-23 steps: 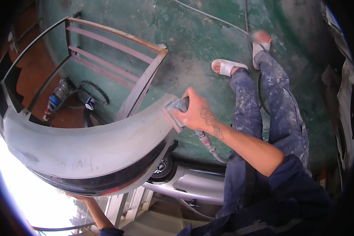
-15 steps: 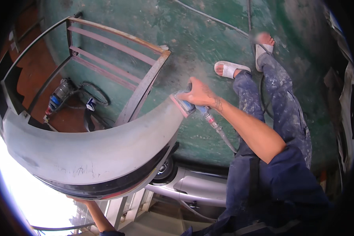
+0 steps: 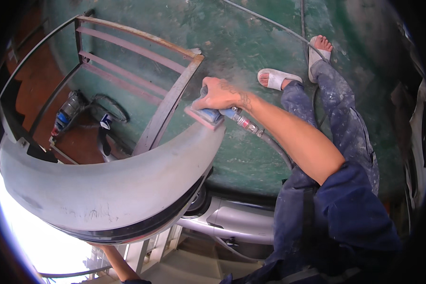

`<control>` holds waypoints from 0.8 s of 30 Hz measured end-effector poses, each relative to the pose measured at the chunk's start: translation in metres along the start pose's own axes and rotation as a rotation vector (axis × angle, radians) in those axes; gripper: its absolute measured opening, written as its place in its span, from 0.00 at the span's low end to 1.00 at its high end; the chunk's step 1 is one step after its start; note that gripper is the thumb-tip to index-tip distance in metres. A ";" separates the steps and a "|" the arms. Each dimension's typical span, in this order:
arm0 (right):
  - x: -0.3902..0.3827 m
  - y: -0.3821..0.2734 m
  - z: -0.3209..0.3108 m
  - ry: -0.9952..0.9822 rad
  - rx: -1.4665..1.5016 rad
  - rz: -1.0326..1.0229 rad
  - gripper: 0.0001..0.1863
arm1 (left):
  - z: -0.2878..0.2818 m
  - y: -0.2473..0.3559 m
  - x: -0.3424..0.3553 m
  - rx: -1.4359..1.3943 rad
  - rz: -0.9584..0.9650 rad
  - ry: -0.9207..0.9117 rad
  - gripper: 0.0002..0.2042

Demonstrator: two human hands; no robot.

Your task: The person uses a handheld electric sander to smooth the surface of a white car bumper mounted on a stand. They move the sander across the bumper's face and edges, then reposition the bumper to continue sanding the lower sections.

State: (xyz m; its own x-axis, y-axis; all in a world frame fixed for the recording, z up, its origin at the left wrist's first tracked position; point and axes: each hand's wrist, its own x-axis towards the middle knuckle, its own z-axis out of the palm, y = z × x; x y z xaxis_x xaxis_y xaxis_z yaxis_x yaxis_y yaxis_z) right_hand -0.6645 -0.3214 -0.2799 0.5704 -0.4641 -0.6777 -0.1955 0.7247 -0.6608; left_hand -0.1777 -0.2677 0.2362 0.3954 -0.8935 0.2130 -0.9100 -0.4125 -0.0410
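Observation:
A grey-primed car bumper [image 3: 99, 184] curves across the left half of the head view, with dark scratch-like marks on its lower face. At its right tip, my right hand [image 3: 217, 94] is wrapped over the top of a blue air sander [image 3: 212, 115]. The sander's pinkish pad is at the bumper's upper corner, tilted. A grey hose [image 3: 277, 146] runs from the sander's coupling back beneath my forearm. Below the bumper, my left hand [image 3: 101, 246] is up against its lower edge; the fingers are hidden behind it.
A metal frame stand [image 3: 168, 106] reaches out behind the bumper. Inside it, another blue-and-grey power tool [image 3: 70, 113] lies on a brown surface with a coiled hose. Hoses [image 3: 270, 21] cross the green floor near my sandalled feet. A silver car [image 3: 241, 220] is beyond the bumper.
My right hand and the sander have shifted left and slightly up at the bumper's tip, with the pad turned to a different angle. The left hand stays at the lower edge.

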 end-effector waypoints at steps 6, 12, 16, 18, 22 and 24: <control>-0.002 0.056 0.004 0.071 0.167 -0.011 0.40 | 0.000 0.000 0.000 -0.053 -0.016 0.002 0.29; -0.063 0.043 0.022 0.197 0.171 -0.006 0.32 | -0.003 0.004 -0.001 -0.092 -0.029 -0.007 0.30; -0.097 -0.026 0.018 0.144 0.130 -0.091 0.31 | -0.006 0.003 -0.004 -0.164 -0.069 -0.006 0.30; -0.094 -0.022 0.021 0.170 0.141 -0.086 0.31 | -0.011 -0.008 0.001 -0.112 0.033 -0.034 0.33; -0.063 0.025 0.019 0.197 0.145 0.069 0.35 | -0.007 0.003 0.002 -0.203 0.013 -0.090 0.33; -0.053 0.042 0.017 0.210 0.101 0.120 0.38 | 0.000 0.018 0.001 -0.282 -0.039 -0.090 0.33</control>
State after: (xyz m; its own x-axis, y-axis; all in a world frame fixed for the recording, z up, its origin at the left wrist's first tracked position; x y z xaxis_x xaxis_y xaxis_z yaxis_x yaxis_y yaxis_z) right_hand -0.6892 -0.2574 -0.2663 0.3677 -0.4596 -0.8084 -0.1655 0.8231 -0.5433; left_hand -0.1937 -0.2762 0.2361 0.4287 -0.8953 0.1210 -0.8876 -0.3924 0.2413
